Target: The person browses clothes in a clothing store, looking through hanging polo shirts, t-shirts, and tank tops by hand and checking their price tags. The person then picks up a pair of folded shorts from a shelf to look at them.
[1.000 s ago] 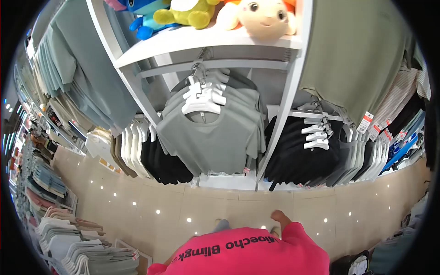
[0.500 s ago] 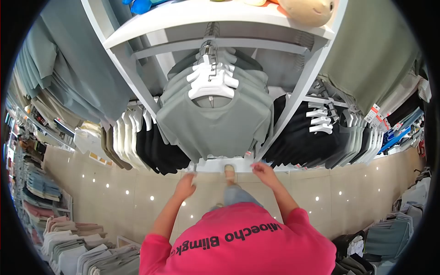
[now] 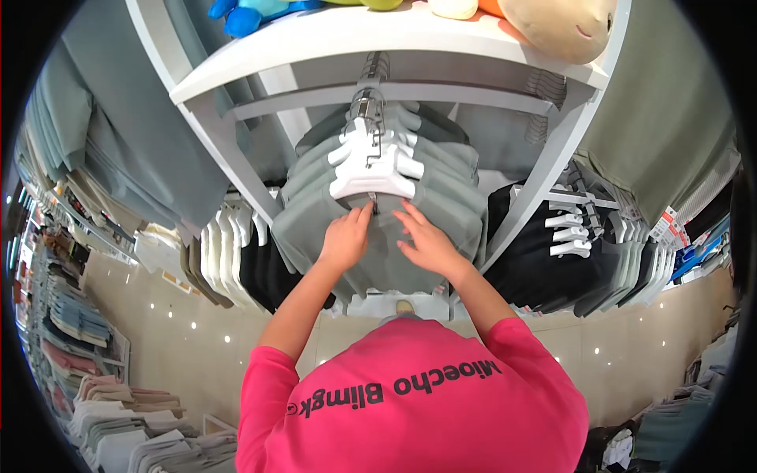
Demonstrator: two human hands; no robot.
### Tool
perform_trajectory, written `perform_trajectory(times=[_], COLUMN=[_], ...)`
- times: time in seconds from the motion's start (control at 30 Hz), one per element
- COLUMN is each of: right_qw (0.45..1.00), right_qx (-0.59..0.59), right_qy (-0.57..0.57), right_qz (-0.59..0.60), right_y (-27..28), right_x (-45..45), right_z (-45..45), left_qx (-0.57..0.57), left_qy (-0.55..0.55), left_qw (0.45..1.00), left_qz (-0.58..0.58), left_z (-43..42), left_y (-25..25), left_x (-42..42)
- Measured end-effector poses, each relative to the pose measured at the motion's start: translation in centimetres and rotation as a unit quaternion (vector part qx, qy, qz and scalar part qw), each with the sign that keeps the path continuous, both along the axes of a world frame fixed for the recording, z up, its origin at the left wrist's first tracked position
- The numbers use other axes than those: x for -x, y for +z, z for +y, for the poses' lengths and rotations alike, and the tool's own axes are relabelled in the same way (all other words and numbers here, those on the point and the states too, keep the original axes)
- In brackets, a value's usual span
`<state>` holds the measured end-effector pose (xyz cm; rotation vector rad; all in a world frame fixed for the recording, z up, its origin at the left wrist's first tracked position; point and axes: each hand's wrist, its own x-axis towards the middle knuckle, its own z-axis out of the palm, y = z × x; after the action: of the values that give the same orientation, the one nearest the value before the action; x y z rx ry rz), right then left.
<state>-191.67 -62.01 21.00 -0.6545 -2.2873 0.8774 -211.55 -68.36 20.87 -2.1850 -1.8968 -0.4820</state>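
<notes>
Grey shirt [image 3: 385, 256] now seems touched by left hand [image 3: 347, 238] and right hand [image 3: 431, 244].

One head-worn view — facing forward and steeply down; close above the pink shirt [image 3: 441, 410].

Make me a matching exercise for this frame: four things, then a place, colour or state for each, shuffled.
1. Plush toys
2. Front hanger
3. Pink top
4. Left hand

A. At the front of a grey shirt
B. Worn, with dark lettering
C. On the white shelf
D. White and curved

Pairs: 1-C, 2-D, 3-B, 4-A
</notes>
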Motion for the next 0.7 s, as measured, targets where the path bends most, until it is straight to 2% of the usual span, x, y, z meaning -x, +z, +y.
perform_trajectory(times=[0.07, 0.23, 0.33, 0.53, 0.6, 0.63, 0.7], right_qw=[0.992, 0.992, 0.991, 0.992, 0.992, 0.992, 0.979], right_qx=[-0.097, -0.109, -0.098, -0.112, 0.066, 0.065, -0.110], right_qy=[-0.011, -0.013, -0.051, -0.060, -0.054, -0.054, -0.166], right_qz=[-0.083, -0.064, -0.080, -0.005, 0.097, 0.096, 0.051], right_y=[-0.2, -1.4, -1.1, -0.8, -0.8, -1.4, -2.8], right_x=[0.2, -0.1, -0.1, 2.7, 4.3, 5.0, 6.5], right_z=[0.2, -0.4, -1.8, -2.3, -2.0, -1.5, -0.2], left_qx=[-0.014, -0.008, -0.018, -0.021, -0.011, 0.002, 0.012], left_qy=[0.020, 0.002, -0.007, -0.036, -0.026, -0.033, -0.038], left_qw=[0.999, 0.998, 0.997, 0.997, 0.997, 0.997, 0.996], left_qz=[-0.027, -0.068, -0.072, -0.069, -0.069, -0.076, -0.084], left_z=[0.0, -3.0, -5.0, -6.8, -7.3, -7.6, -8.0], left_y=[-0.5, -0.9, -1.0, -2.1, -2.3, -2.3, -2.4], left_x=[-0.4, -2.3, -3.6, -4.9, -5.4, -5.6, -5.7])
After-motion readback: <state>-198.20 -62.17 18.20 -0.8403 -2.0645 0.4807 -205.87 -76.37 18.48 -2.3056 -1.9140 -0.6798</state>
